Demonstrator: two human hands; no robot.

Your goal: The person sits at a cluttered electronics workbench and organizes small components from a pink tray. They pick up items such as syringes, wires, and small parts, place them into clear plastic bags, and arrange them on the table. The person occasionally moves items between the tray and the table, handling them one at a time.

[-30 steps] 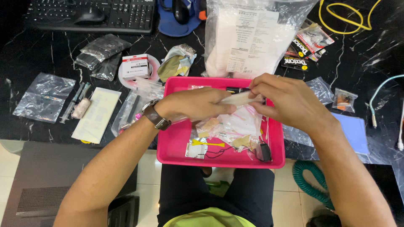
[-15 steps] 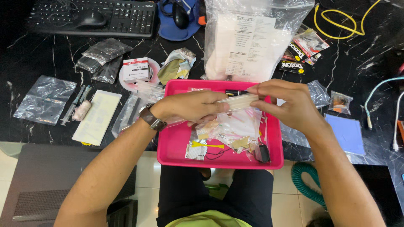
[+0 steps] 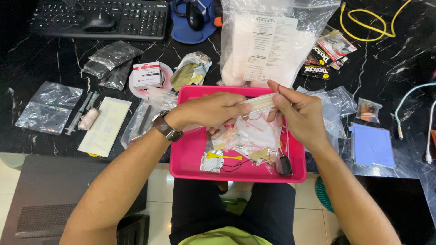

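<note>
A: Nearest first. What's in the pink tray [image 3: 190, 156]?

B: Loose clear packets [image 3: 254, 136], a yellow tag with black wire [image 3: 222, 159], a small dark part at the near right corner [image 3: 283, 164]. Tray sits at the table's near edge, over the person's lap

A: Hands?

B: Both raised over the tray. Left hand [image 3: 213, 110], watch on the wrist, and right hand [image 3: 297, 113] each pinch one end of a slim clear packet of pale sticks [image 3: 259, 103], held level between them above the tray's far half

A: Surface?

B: Black marble table with white veining [image 3: 390, 68]; pale tiled floor below

A: Left of the tray?

B: Two syringes [image 3: 79, 113] side by side, a white paper sheet [image 3: 104, 126], one flat clear bag [image 3: 47, 108], two grey crumpled bags [image 3: 109, 61], one tape roll with a small box on it [image 3: 146, 77]

A: Right?

B: A blue pad [image 3: 371, 146], one tiny bag holding something brown [image 3: 368, 110], white cable ends [image 3: 427, 131]

A: Far side?

B: One large clear bag of white material with a printed label [image 3: 268, 43] just behind the tray, a black keyboard [image 3: 100, 18] with a mouse lying on it, a second mouse [image 3: 195, 14] on a blue pad, a yellow cable [image 3: 368, 22]
</note>
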